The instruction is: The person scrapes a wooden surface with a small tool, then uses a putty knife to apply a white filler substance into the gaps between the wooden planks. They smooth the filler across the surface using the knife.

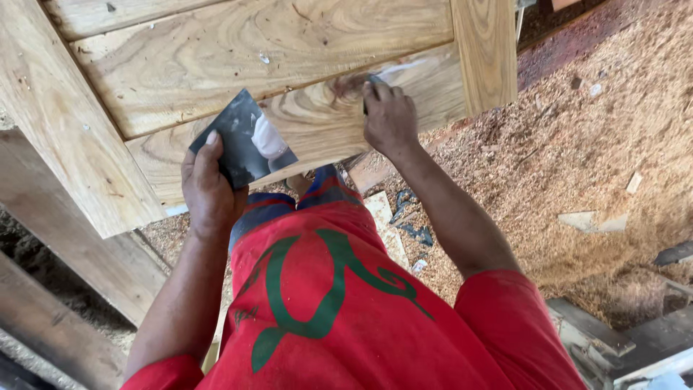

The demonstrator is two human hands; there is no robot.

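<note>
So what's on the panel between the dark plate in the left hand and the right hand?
In the head view, only bare wood grain of the panel lies between the plate with its white blob and the right hand.

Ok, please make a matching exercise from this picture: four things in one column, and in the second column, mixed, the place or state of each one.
Things:
1. left hand
2. right hand
3. white filler blob
4. sawdust

Places or states:
a. lies on the dark flat plate
b. covers the ground at the right
c. presses on the wooden door panel
d. grips the dark flat plate by its lower edge

Pairs: 1-d, 2-c, 3-a, 4-b
</note>
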